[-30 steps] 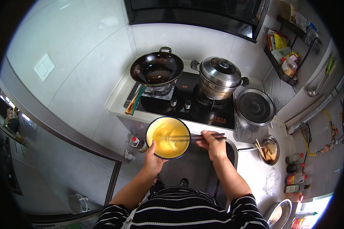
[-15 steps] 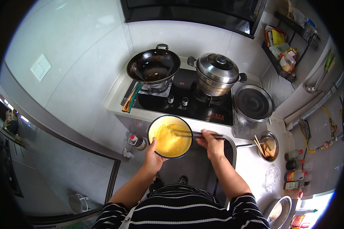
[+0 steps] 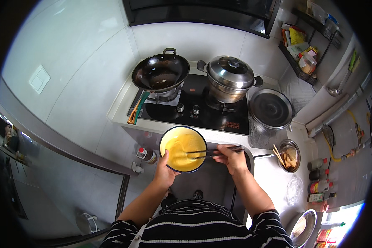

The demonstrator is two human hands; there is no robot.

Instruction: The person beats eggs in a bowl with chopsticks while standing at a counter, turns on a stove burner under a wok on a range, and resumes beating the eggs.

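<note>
Your bowl [image 3: 169, 135] looks smoothly enamelled and glossy. Beyond it at one o'clock, the pot [image 3: 230, 79] is polished metal; at eleven o'clock, the wok [image 3: 160, 74] is slick, shiny metal.

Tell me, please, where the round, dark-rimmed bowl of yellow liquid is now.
Near the head view's centre, the bowl is in front of the black glass cooktop, in the left hand; dark chopsticks in the right hand enter from the right.

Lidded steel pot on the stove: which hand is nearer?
Right. The right hand, gripping dark chopsticks, is in front of the pot, apart from it. The left hand, holding the bowl, is farther away, toward the pot's front left.
</note>
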